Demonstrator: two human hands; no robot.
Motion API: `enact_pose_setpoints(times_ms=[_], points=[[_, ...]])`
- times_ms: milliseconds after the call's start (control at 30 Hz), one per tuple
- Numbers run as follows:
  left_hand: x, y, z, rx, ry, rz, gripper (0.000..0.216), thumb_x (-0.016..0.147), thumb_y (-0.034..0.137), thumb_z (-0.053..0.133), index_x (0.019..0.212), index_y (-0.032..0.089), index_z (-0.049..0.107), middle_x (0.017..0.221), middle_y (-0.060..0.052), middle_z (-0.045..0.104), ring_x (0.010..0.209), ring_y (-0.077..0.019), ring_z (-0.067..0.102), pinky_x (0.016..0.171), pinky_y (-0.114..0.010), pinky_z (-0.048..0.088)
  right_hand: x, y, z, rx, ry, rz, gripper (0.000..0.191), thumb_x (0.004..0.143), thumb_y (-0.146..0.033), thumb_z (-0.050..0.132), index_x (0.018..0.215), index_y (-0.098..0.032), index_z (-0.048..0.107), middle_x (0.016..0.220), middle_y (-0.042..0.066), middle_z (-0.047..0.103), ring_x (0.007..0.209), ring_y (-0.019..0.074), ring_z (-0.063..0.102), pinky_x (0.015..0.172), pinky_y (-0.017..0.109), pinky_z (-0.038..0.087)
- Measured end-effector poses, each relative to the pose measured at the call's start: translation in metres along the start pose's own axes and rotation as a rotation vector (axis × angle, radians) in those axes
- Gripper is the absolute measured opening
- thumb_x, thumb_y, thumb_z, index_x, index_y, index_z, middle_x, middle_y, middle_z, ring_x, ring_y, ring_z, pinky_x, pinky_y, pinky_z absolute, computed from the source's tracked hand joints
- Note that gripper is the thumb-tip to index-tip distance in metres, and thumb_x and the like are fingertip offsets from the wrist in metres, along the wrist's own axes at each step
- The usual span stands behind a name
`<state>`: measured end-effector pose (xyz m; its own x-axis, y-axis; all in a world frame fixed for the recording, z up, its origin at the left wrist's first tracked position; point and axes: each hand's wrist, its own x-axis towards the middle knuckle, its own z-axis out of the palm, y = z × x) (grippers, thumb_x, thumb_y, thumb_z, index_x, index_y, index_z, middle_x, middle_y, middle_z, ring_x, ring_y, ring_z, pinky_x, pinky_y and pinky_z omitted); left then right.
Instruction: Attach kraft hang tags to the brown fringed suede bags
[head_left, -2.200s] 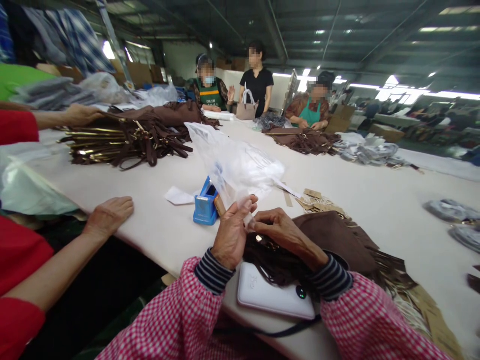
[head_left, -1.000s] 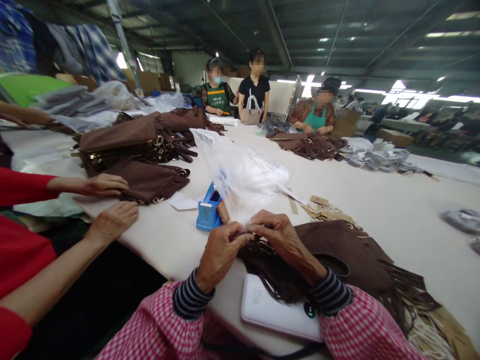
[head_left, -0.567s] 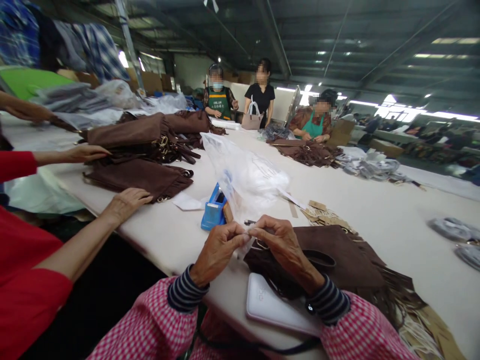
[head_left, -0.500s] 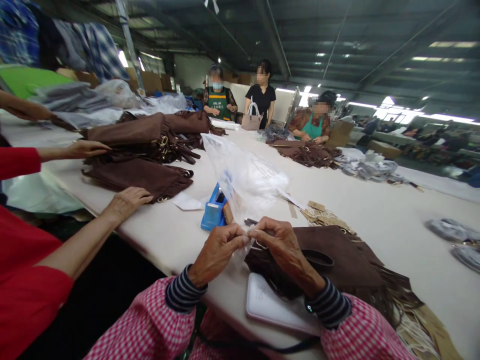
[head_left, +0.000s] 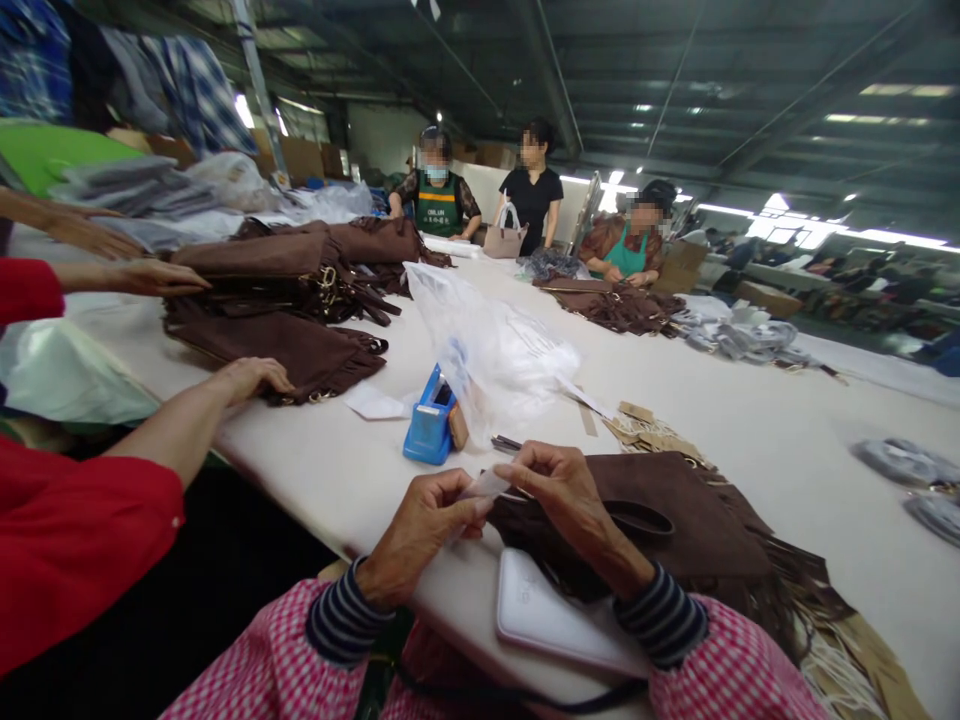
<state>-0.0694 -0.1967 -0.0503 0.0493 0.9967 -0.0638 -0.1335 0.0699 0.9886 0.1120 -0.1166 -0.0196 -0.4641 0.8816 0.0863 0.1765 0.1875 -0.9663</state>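
Between my hands is a small whitish, translucent piece of thin sheet (head_left: 486, 484), perhaps plastic. My left hand (head_left: 429, 525) pinches its lower left part with thumb and fingers. My right hand (head_left: 559, 500) pinches its right end. Under my right forearm lies a dark brown fringed bag (head_left: 675, 500) with a looped strap. Partly beneath my right wrist is a white, flat, rounded case (head_left: 551, 610). Just beyond my hands stand a blue tape dispenser (head_left: 429, 430) and a clear plastic bag (head_left: 510, 360).
At left, a co-worker in red sleeves (head_left: 90, 540) has hands on stacked brown bags (head_left: 300, 345). Tan tags with white strings (head_left: 652, 430) lie behind my bag. Several people stand across the white table (head_left: 750, 420). Wrapped grey bundles (head_left: 907, 465) sit at right.
My hands have moved slightly apart, and my left hand has shifted down and left. The whitish piece now shows between them. The red-sleeved co-worker's near arm has pulled back a little.
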Motion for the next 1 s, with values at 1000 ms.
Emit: enact_pose_setpoints(times_ms=[1000], points=[[0.05,-0.003,0.01,-0.062,0.089,0.104,0.028,0.082,0.035,0.075,0.096,0.011,0.079,0.098,-0.009,0.076,0.093,-0.0217,0.066,0.091,-0.034,0.051,0.039,0.025,-0.035,-0.139,-0.237,-0.164,0.031,0.09,-0.04,0.065,0.085,-0.014,0.08,0.076,0.005,0.073,0.069,0.0153,0.059,0.068,0.027,0.048]])
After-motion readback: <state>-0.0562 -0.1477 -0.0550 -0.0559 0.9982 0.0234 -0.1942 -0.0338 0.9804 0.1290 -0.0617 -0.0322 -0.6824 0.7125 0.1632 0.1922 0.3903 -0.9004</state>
